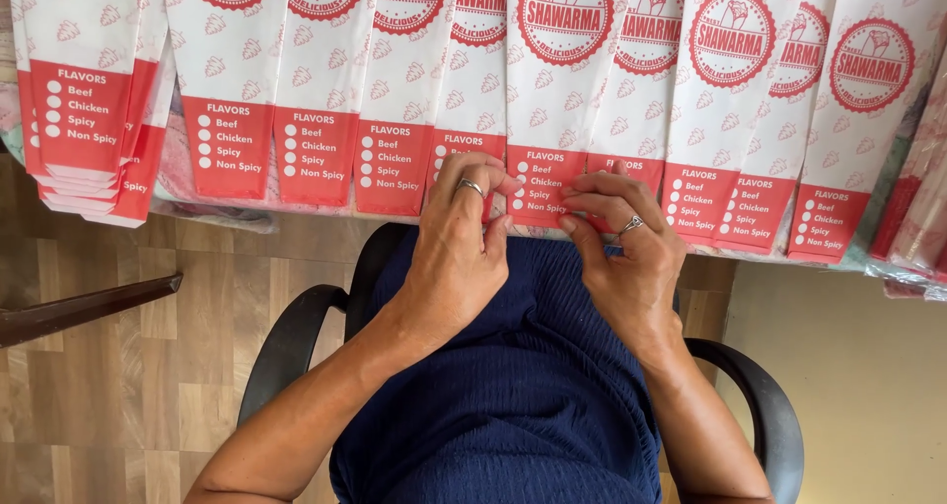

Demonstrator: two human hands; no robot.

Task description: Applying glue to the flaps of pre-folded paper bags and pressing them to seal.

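Both hands meet at the near edge of a row of white and red paper sleeves lying side by side: the left hand (456,243) and the right hand (626,238) pinch with their fingers the red bottom end of the middle paper sleeve (546,119), which lies directly under the fingertips. More sleeves (316,100) spread out to both sides of the fingers. Below the hands, an arm of a black chair (296,336) stands on the wooden floor (118,386).
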